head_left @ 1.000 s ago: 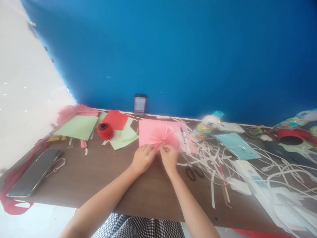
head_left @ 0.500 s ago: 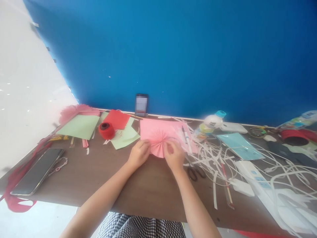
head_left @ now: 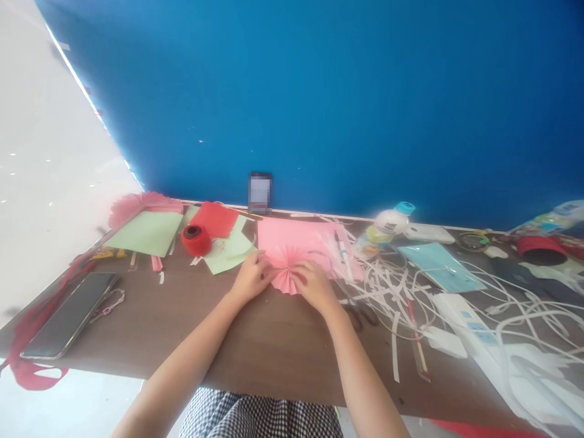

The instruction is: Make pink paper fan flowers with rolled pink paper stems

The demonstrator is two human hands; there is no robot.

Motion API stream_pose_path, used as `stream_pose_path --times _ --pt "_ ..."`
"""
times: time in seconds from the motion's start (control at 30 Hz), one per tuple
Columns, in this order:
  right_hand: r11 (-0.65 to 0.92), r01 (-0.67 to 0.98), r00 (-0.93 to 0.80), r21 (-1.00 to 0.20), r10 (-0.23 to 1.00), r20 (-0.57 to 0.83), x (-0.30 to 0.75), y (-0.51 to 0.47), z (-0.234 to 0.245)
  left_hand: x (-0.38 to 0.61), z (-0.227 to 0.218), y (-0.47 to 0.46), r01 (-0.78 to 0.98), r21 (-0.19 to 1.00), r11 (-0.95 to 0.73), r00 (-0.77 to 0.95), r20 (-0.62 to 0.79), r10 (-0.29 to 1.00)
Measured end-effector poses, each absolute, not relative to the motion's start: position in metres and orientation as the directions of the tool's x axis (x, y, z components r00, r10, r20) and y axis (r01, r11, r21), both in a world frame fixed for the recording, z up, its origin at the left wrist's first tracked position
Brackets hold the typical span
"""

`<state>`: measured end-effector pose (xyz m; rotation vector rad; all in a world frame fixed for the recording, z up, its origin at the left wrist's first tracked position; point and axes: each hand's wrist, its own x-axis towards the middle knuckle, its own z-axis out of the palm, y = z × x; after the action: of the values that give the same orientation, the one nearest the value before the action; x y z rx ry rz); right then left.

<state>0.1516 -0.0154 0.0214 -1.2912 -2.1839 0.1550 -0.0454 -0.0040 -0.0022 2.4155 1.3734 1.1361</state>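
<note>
A pink pleated paper fan (head_left: 285, 281), its folds spreading out from a middle point, lies between my two hands near the centre of the brown table. At its left edge, the thumb and fingers of my left hand (head_left: 250, 278) are closed on the folds. My right hand (head_left: 313, 285) grips the opposite side, fingertips close to the middle of the pleats. Behind the fan is a flat pink paper sheet (head_left: 298, 231), partly covered by it. My palms hide the outer edges of the fan.
Left of my hands are a red ribbon roll (head_left: 196, 241), green paper (head_left: 232, 250) and a phone (head_left: 70, 316). To the right lie white paper strips (head_left: 387, 283), scissors (head_left: 362, 317), a bottle (head_left: 385, 228) and a white power strip (head_left: 474, 328) with tangled cables. A blue wall (head_left: 319, 109) stands behind.
The fan has shifted slightly left and toward me, off part of the pink sheet. Both hands moved left with it, and the right hand's fingers now reach further across the pleats.
</note>
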Motion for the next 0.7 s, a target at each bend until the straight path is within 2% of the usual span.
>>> stream_pose_path --times 0.1,0.27,0.33,0.53,0.6,0.7 --pt "0.515 0.765 -0.349 -0.386 0.836 0.423 0.151 -0.016 0.023 -0.042 0.0 -0.005 0.712 0.392 -0.583 0.319 0.559 0.765" --pt "0.508 0.751 -0.338 -0.421 0.844 0.416 0.148 -0.019 0.024 -0.042 0.006 -0.006 0.719 0.259 -0.645 0.472 0.498 0.727" --pt "0.502 0.735 -0.326 -0.455 0.851 0.412 0.146 -0.02 0.024 -0.041 0.007 -0.007 0.714 0.261 -0.65 0.482 0.489 0.727" --pt "0.477 0.71 -0.297 -0.518 0.87 0.394 0.142 -0.02 0.021 -0.035 0.005 -0.007 0.733 0.381 -0.563 0.403 0.423 0.812" --pt "0.474 0.708 -0.295 -0.524 0.872 0.39 0.142 -0.02 0.021 -0.033 0.004 -0.005 0.76 0.366 -0.537 0.399 0.391 0.83" --pt "0.47 0.722 -0.291 -0.508 0.872 0.392 0.142 -0.019 0.022 -0.032 0.004 -0.005 0.79 0.265 -0.552 0.432 0.398 0.809"
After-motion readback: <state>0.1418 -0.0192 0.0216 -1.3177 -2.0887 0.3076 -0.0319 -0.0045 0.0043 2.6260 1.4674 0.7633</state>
